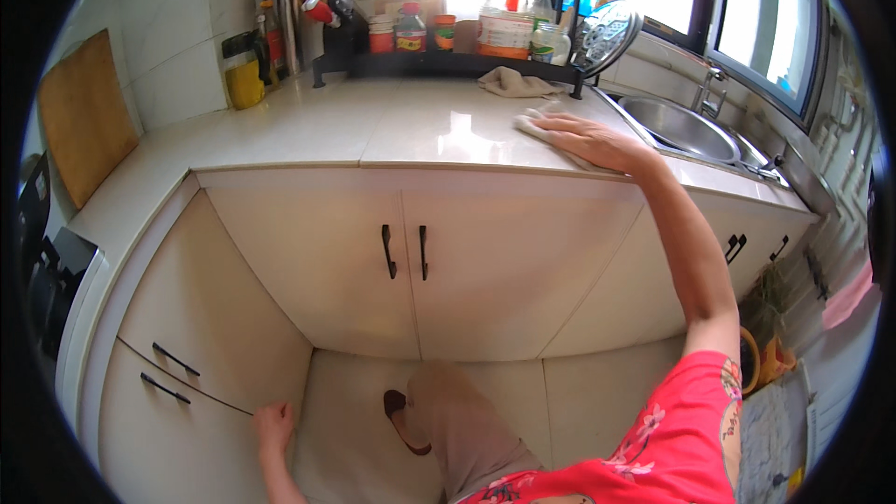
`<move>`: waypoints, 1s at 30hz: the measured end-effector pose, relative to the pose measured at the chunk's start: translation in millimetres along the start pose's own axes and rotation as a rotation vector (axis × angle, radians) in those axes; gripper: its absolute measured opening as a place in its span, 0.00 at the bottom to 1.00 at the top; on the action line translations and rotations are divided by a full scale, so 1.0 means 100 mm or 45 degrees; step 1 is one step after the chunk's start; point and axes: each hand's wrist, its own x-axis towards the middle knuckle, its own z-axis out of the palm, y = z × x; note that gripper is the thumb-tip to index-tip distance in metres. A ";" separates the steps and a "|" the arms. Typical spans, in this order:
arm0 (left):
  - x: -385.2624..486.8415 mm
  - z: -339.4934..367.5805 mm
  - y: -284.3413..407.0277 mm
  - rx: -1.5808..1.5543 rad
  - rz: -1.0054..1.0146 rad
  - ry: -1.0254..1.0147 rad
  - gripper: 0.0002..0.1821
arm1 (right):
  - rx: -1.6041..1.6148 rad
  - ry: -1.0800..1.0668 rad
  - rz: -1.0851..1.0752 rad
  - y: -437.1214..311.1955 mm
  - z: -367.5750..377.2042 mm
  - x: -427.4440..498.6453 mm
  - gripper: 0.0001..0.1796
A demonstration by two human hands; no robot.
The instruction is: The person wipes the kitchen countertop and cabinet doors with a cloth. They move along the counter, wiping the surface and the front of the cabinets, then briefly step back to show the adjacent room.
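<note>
My right hand (595, 141) lies spread on a pale cloth (537, 127), pressing it against the white tiled countertop (420, 129) near its front edge, left of the sink. Low on the left, my left hand (274, 421) is curled, with nothing seen in it, in front of the white cabinet doors. A second, beige cloth (518, 82) lies crumpled on the countertop beyond my right hand, by the foot of a black metal rack (448, 66).
Bottles and jars stand on the rack. A steel sink (679, 127) with a faucet (710, 92) is at the right. A jar of yellow liquid (244, 80) and a wooden cutting board (87, 119) stand at the left wall. Black handles (423, 252) stick out from the cabinets.
</note>
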 end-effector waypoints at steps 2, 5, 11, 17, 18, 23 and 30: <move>-0.01 0.03 -0.06 0.036 0.057 -0.006 0.13 | 0.054 0.009 0.175 0.02 -0.12 -0.26 0.27; -0.05 0.00 -0.15 -0.084 -0.028 0.055 0.12 | -0.579 0.005 0.531 0.13 -0.23 -0.52 0.25; -0.02 -0.20 -0.07 -0.066 0.098 0.160 0.09 | -0.458 -0.157 0.516 0.15 -0.11 -0.03 0.30; -0.03 -0.41 0.08 -0.081 0.091 0.165 0.07 | -0.493 -0.279 -0.105 -0.09 0.29 1.24 0.32; -0.04 -0.42 0.08 -0.101 0.148 0.206 0.07 | -0.432 -0.268 0.088 -0.16 0.37 1.51 0.31; -0.15 -0.46 -0.05 -0.110 0.199 0.295 0.07 | -0.479 -0.436 0.203 -0.52 0.46 2.30 0.30; -0.47 -0.64 -0.42 -0.020 0.324 0.373 0.12 | -0.246 -0.367 0.275 -1.22 0.76 3.02 0.40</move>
